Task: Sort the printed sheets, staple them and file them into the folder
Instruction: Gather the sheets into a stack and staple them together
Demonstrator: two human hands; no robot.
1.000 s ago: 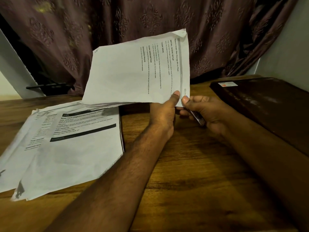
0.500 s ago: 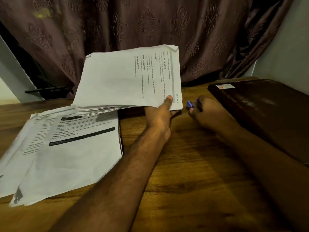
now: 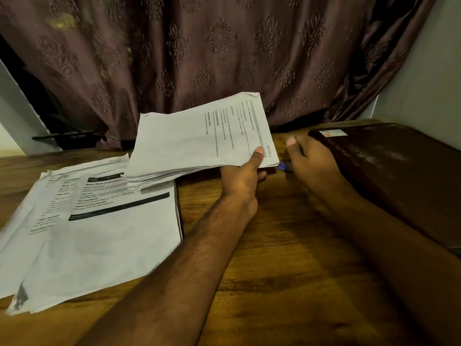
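Two hands are working beside the dark folder point(image 3: 399, 176): the left hand point(image 3: 243, 179) is pinching a thick bundle of sheets point(image 3: 199, 143) by its near corner, raised left of the folder, while the right hand point(image 3: 311, 162), fingers curled, is hovering over a small blue stapler point(image 3: 283, 166); whether it grips it I cannot tell. Stapling seems the step in hand; next, the bundle's corner needs feeding squarely into the stapler. More sheets point(image 3: 99, 236) are lying farther left.
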